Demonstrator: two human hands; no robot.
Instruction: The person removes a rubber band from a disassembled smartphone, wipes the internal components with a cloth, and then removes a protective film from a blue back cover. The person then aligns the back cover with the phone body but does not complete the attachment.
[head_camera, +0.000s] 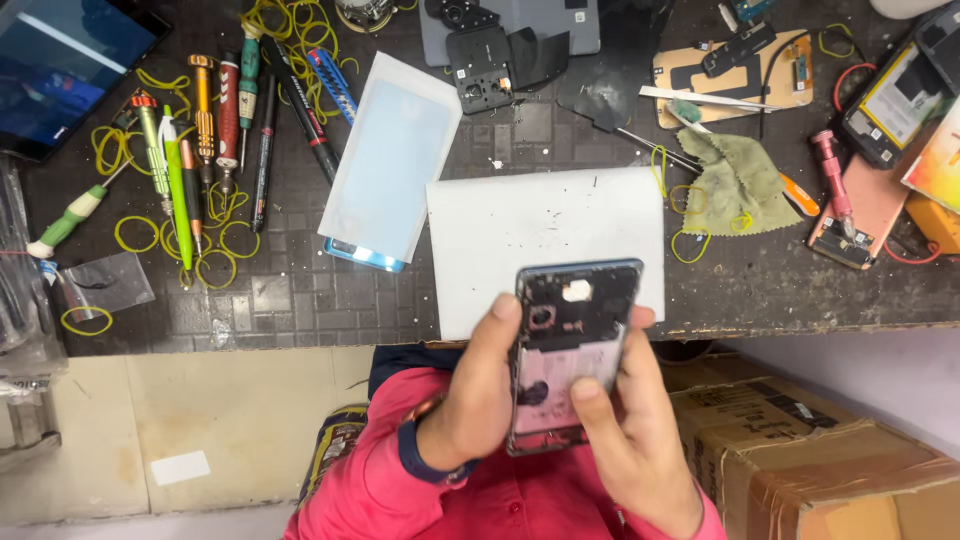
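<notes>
Head view: the opened phone (568, 350) is held in the air over the person's lap, just below the near edge of the counter (300, 300), its back cover off and the inner boards and camera cutout facing up. It looks light and stiff, but the bare electronics are likely fragile, so the metal frame edges are the safe places to grip, not the exposed middle. The left hand (478, 400) clasps the left long edge, its thumb lying up that side and its fingers curled behind. The right hand (635, 440) holds the right edge, its thumb pressed onto the lower middle of the open back. Beyond it on the counter lie a white sheet (545, 235), a pale screen panel (390, 160), a green cloth (735, 180), a row of screwdrivers (215, 130) and yellow rubber bands (215, 255).
</notes>
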